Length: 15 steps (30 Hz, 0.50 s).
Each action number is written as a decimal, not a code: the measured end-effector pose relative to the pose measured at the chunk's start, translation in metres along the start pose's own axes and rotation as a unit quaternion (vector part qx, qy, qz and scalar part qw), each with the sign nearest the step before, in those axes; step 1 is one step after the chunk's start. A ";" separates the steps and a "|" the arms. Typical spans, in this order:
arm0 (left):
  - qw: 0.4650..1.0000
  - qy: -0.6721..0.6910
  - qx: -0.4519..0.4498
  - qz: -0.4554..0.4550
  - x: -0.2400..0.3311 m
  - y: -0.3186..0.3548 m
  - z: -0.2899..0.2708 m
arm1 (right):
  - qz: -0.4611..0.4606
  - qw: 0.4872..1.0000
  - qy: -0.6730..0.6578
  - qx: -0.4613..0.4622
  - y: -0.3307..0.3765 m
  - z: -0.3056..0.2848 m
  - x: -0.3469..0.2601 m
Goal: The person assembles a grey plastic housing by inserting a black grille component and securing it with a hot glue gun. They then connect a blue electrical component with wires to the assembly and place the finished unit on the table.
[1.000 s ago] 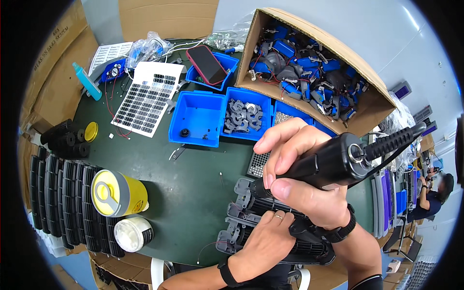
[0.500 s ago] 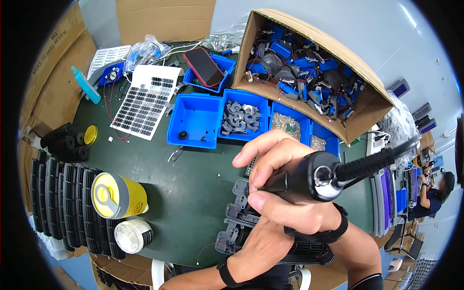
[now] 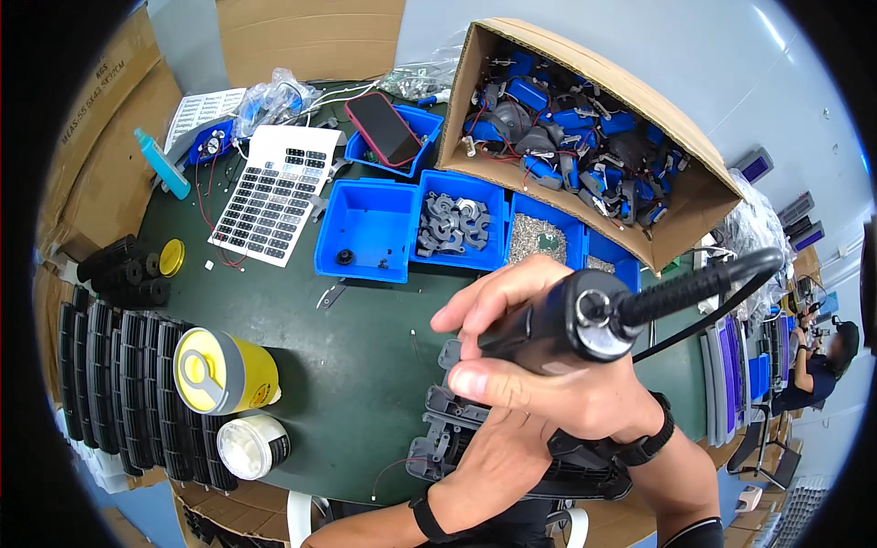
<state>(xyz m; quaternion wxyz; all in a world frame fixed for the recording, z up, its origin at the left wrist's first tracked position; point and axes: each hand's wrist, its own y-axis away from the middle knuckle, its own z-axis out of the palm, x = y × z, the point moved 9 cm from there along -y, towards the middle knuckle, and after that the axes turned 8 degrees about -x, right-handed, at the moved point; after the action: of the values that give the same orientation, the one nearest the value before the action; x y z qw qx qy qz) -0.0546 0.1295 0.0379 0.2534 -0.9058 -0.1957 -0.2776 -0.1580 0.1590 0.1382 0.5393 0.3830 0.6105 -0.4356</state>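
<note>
My right hand (image 3: 585, 397) is wrapped around a black corded electric screwdriver (image 3: 539, 333), thumb and fingers closed about its body. The cord leaves its top end toward the right. Below it, my left hand (image 3: 502, 457) reaches in over a grey and black plastic assembly (image 3: 437, 449) with ribbed black parts. My left fingers are hidden behind the right hand and the tool, so their grip does not show. The screwdriver's tip is also out of sight. A thin red wire (image 3: 388, 470) runs from the assembly onto the green table (image 3: 356, 365).
Blue bins (image 3: 364, 274) hold grey brackets and screws. Behind them stands a carton (image 3: 676, 242) of blue and grey motor parts. A yellow-lidded cup (image 3: 251, 370), a white jar (image 3: 274, 447) and ribbed black rollers (image 3: 132, 393) stand left. A person (image 3: 813, 374) sits far right.
My right hand and the screwdriver have shifted slightly left and tilted, and the cord now bends in a wider loop. My left hand has barely moved.
</note>
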 end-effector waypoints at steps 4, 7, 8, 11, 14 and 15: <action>1.000 0.006 0.020 0.008 -0.001 -0.002 -0.001 | -0.064 0.997 0.016 0.050 0.005 -0.007 -0.006; 1.000 -0.002 0.000 -0.009 -0.001 -0.006 -0.003 | -0.092 0.991 0.023 0.094 0.008 -0.018 -0.005; 1.000 -0.010 -0.018 -0.015 0.001 -0.005 -0.006 | -0.066 0.991 0.032 0.113 0.008 -0.022 -0.002; 0.998 -0.043 -0.045 -0.013 0.006 -0.005 -0.011 | -0.023 0.987 0.034 0.158 0.009 -0.030 0.001; 0.997 -0.059 -0.058 -0.009 0.008 -0.007 -0.009 | -0.078 0.994 0.000 0.072 0.004 -0.024 -0.005; 0.996 -0.061 -0.061 -0.011 0.008 -0.007 -0.008 | -0.066 0.994 0.001 0.092 0.005 -0.026 -0.003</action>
<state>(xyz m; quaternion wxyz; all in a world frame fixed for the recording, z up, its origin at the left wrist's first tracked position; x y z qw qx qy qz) -0.0553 0.1320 0.0504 0.1820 -0.9327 -0.2029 -0.2364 -0.1611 0.1854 0.1412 0.4715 0.3901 0.5924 -0.5241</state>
